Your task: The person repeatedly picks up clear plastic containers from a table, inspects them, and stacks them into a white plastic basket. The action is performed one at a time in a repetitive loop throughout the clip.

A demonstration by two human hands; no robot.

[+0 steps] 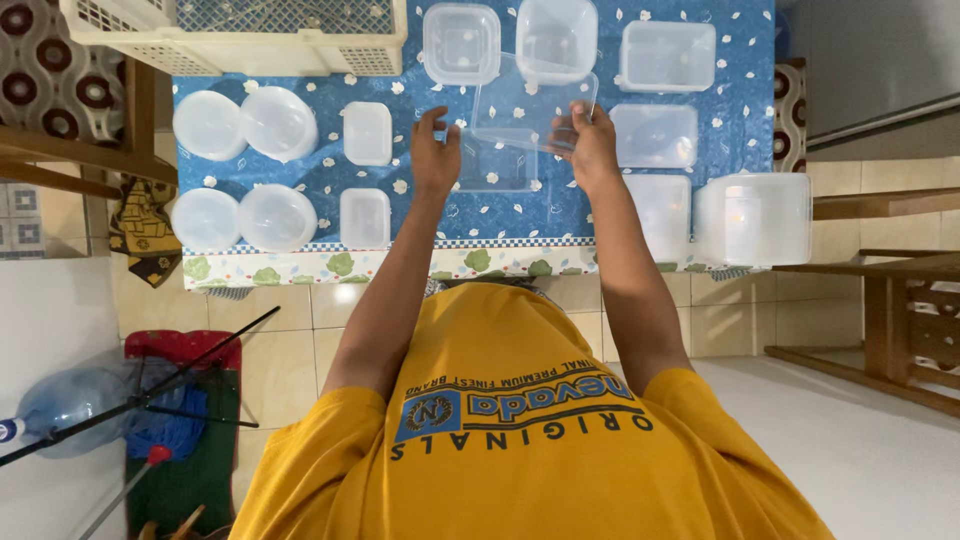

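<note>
A clear rectangular plastic lid (530, 108) is held tilted above the blue flowered tablecloth (500, 215). My right hand (592, 146) grips its right edge and my left hand (435, 150) pinches its lower left corner. Just under the lid sits a clear rectangular container (497, 168) on the table. Both arms reach forward from my yellow shirt.
Round white containers (245, 125) and small rectangular ones (367, 133) lie at the left. Square clear containers (461, 43) and flat lids (655, 135) lie at the back and right; a tall stack (755, 218) stands at the right edge. A cream plastic basket (240, 35) is back left. Wooden furniture (890, 300) stands right.
</note>
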